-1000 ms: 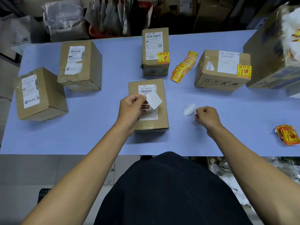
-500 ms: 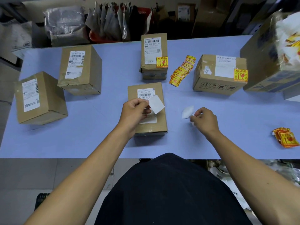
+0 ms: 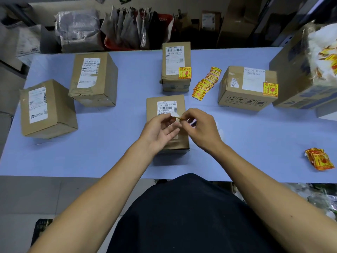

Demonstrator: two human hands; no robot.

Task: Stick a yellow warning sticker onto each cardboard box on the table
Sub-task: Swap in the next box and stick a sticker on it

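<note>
**Both hands pinch a sticker above the centre box**

The left hand (image 3: 160,130) hovers over the centre box (image 3: 166,123), palm turned up and fingers loosely curled, its thumb and forefinger closed on one end of a thin yellow sticker (image 3: 176,117). The right hand (image 3: 199,127) meets it from the other side, fingertips pinched together on the same sticker, which is seen nearly edge-on as a narrow strip; its printed face cannot be read. Both hands are above the box's top, and whether either one touches the cardboard cannot be told.

The centre box is plain brown corrugated cardboard, rectangular, with a white barcode label on top. Beyond the centre box stands an upright box (image 3: 176,66) bearing a white label and a square yellow sticker at its near right corner. Right of the centre box a wider box (image 3: 246,88) with printed handling symbols on its side also carries a yellow sticker. Left of the centre box sit two more boxes, one nearer (image 3: 47,108) and one farther (image 3: 94,79), each with only a white label.

Between the upright and wider boxes a fanned strip of stickers (image 3: 207,83) lies flat on the smooth pale-blue worktop (image 3: 109,143). Far right of the centre box, near the worktop's front edge, lies a small crumpled pile of stickers (image 3: 319,158), glossy yellow and red
</note>
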